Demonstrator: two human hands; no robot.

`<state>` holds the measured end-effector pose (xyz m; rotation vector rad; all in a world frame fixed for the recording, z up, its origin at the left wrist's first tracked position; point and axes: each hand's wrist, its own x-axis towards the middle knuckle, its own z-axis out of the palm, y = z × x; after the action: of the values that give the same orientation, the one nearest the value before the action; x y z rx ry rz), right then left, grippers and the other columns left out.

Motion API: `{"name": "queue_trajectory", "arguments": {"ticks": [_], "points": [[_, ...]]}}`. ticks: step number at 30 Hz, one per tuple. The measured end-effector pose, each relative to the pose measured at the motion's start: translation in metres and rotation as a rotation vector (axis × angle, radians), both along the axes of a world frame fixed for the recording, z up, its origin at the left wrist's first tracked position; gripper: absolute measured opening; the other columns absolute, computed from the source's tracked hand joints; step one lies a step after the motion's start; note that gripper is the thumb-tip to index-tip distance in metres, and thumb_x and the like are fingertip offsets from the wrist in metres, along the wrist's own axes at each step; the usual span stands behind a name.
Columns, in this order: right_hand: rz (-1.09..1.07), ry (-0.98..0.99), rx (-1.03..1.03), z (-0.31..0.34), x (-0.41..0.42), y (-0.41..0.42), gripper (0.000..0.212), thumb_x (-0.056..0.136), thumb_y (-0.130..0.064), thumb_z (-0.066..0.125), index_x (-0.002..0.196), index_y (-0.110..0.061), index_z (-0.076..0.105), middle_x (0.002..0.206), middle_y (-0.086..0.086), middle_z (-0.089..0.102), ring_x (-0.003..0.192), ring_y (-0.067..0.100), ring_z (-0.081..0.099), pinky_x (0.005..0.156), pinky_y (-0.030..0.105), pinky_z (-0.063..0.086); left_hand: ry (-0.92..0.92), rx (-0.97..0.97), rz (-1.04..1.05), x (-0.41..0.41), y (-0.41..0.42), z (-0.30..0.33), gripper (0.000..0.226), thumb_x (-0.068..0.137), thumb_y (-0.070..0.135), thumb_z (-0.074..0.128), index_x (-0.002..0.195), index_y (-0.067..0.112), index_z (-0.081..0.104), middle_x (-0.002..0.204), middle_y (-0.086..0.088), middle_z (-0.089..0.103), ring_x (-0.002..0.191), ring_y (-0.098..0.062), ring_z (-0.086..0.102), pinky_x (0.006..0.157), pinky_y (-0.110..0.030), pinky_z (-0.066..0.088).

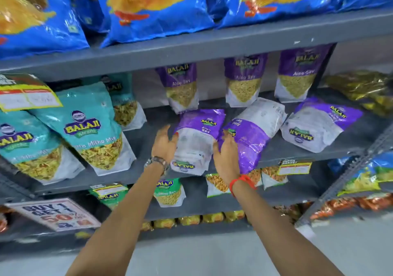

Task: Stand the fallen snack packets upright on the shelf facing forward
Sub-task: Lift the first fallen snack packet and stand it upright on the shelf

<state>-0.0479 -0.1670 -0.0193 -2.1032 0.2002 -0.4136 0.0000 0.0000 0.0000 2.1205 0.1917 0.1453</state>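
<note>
On the middle shelf [148,126] of a grey metal rack, three glossy purple-and-white pouches are seen lying flat near the front edge. The left fallen packet [196,139] is laid with its purple top toward the back and a crinkled white panel of small print facing up, the logo at its near end upside down. The middle fallen packet [253,131] is tilted diagonally, purple end toward the front, white end toward the back. The right fallen packet [321,124] is set apart, angled, untouched.

The left hand [164,142] is spread wide, fingers splayed against the left edge of the left packet; a metal watch [156,163] is worn at the wrist. The right hand [226,157] is pressed open-palmed between the left and middle packets, fingertips on the shiny purple film of the middle one; whether anything is gripped cannot be told. A red thread band [242,182] is worn on that wrist.

Behind, three upright purple pouches [244,82] are lined along the back, each with a clear window showing fine yellow-green strands inside. To the left, teal pouches [91,126] are leaned forward, a golden fried mix visible through their windows. Above, puffy blue bags [153,9] printed with yellow ridged chips are packed tight. Below, small green pouches [169,192] are stood.
</note>
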Motion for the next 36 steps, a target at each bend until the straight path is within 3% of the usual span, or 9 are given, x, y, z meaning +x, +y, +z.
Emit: {"name": "queue_trajectory", "arguments": {"ticks": [5,7,11,15,20,25,30,34,36], "points": [[-0.101,0.321,0.135,-0.011,0.026,0.002,0.030,0.089,-0.015,0.053,0.107,0.008,0.059,0.111,0.035,0.063,0.106,0.046,0.058,0.085,0.044,0.044,0.343,-0.172,0.122,0.033,0.023,-0.004,0.033,0.087,0.007,0.049,0.115,-0.010,0.055,0.100,-0.017,0.056,0.093,-0.015,0.047,0.069,-0.018,0.043],[-0.104,0.386,0.179,-0.014,0.032,0.002,0.029,0.086,-0.017,0.057,0.099,0.008,0.065,0.108,0.034,0.065,0.106,0.044,0.059,0.087,0.042,0.046,0.385,-0.168,0.149,0.039,0.027,-0.006,0.026,0.086,0.005,0.050,0.099,-0.015,0.059,0.086,-0.012,0.051,0.087,-0.013,0.048,0.065,-0.024,0.039],[-0.150,0.434,0.297,-0.021,0.044,0.003,0.025,0.083,-0.018,0.061,0.089,0.006,0.069,0.100,0.032,0.069,0.099,0.043,0.064,0.089,0.045,0.052,0.438,-0.471,0.222,0.045,0.030,-0.012,0.028,0.083,-0.002,0.053,0.058,0.007,0.049,0.042,-0.007,0.055,0.034,-0.015,0.053,0.032,-0.020,0.041],[-0.173,0.455,0.406,-0.029,0.055,0.004,0.019,0.080,-0.013,0.062,0.086,0.005,0.068,0.100,0.030,0.069,0.095,0.046,0.065,0.086,0.055,0.054,0.460,-0.515,0.216,0.050,0.027,-0.016,0.028,0.081,-0.003,0.057,0.057,0.007,0.046,0.059,-0.007,0.047,0.052,-0.021,0.042,0.055,-0.032,0.041],[-0.197,0.457,0.472,-0.029,0.058,0.003,0.015,0.078,-0.008,0.061,0.063,-0.010,0.065,0.099,0.025,0.070,0.095,0.043,0.065,0.085,0.055,0.054,0.338,-0.512,0.282,0.052,0.028,-0.026,0.017,0.077,0.000,0.059,0.066,0.009,0.052,0.065,-0.006,0.046,0.059,-0.022,0.040,0.057,-0.028,0.036],[-0.131,0.335,0.430,-0.014,0.066,0.009,0.016,0.083,-0.015,0.061,0.089,-0.006,0.073,0.092,0.019,0.072,0.092,0.035,0.066,0.086,0.053,0.055,0.202,-0.437,0.373,0.055,0.042,-0.026,0.023,0.074,0.003,0.061,0.053,0.010,0.056,0.069,-0.014,0.053,0.061,-0.020,0.046,0.059,-0.031,0.038],[-0.049,0.137,0.328,0.008,0.083,0.021,0.020,0.085,-0.008,0.055,0.088,0.003,0.070,0.092,0.026,0.071,0.091,0.040,0.065,0.084,0.059,0.051,0.021,-0.563,0.423,0.060,0.048,-0.012,0.020,0.079,-0.001,0.055,0.094,-0.005,0.068,0.084,-0.012,0.066,0.062,-0.025,0.057,0.057,-0.029,0.054],[-0.034,0.118,0.223,0.010,0.088,0.023,0.020,0.087,-0.008,0.053,0.093,0.004,0.069,0.102,0.027,0.070,0.096,0.040,0.064,0.086,0.048,0.051,-0.010,-0.747,0.437,0.064,0.050,-0.010,0.017,0.079,-0.009,0.051,0.089,-0.010,0.064,0.083,-0.013,0.061,0.069,-0.030,0.055,0.064,-0.035,0.053],[0.000,0.164,0.226,0.002,0.088,0.022,0.021,0.088,-0.005,0.051,0.098,0.003,0.068,0.106,0.025,0.069,0.099,0.038,0.063,0.084,0.040,0.049,0.006,-0.715,0.394,0.061,0.047,-0.013,0.016,0.081,-0.010,0.049,0.085,-0.003,0.063,0.077,-0.009,0.059,0.074,-0.027,0.057,0.055,-0.022,0.053]]}}
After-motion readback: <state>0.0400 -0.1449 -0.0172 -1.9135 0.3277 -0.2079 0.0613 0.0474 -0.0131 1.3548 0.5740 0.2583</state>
